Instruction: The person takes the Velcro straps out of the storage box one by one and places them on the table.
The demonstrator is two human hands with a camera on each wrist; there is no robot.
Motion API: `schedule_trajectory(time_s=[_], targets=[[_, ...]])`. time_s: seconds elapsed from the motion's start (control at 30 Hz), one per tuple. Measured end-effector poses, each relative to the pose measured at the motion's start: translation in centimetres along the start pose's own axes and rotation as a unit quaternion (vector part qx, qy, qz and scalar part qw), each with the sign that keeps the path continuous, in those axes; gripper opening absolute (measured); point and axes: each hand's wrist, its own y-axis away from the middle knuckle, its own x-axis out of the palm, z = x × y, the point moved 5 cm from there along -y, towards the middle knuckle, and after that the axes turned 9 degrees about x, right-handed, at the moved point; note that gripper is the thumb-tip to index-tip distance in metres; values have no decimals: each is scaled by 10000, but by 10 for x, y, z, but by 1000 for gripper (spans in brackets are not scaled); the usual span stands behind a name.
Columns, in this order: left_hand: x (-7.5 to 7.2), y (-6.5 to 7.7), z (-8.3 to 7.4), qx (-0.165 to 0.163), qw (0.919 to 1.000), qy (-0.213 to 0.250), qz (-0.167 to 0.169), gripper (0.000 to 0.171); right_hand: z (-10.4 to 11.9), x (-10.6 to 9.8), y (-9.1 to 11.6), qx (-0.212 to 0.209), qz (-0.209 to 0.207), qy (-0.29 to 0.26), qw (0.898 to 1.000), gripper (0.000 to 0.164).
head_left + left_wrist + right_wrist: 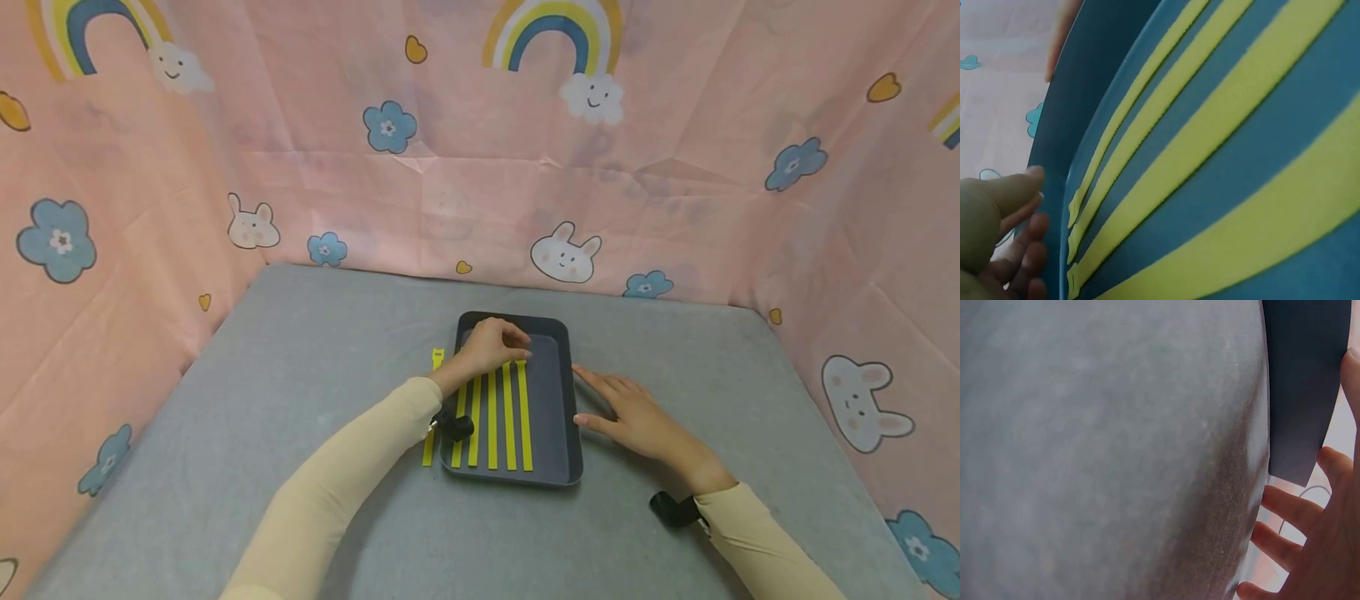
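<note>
Several flat yellow straps (508,417) with slotted end tabs lie side by side, lengthwise, in a dark grey rectangular tray (558,417). One more yellow strap (427,452) lies on the table along the tray's left side, partly hidden by my left wrist. My left hand (491,343) is over the far part of the tray, at the far end of the rightmost straps. Its fingers are loosely bent, with nothing seen between them in the left wrist view. With fingers spread, my right hand (633,417) touches the tray's right wall (1307,381) with thumb and fingertip.
The tray stands on a grey cloth-covered table (337,333). Pink printed curtains (465,192) enclose the table at the back and both sides. A small black camera sits on each wrist, the left one (456,427) above the straps.
</note>
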Motion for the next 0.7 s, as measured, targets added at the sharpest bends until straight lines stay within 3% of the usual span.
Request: schedule_trajectory(time_s=[0.2, 0.7], targets=[[-1, 1, 3, -284, 9979, -573, -54, 27, 0, 0, -1, -19, -15, 24, 10000, 79], [2, 5, 4, -551, 9946, -876, -65, 31, 1, 0, -1, -20, -14, 12, 10000, 80]])
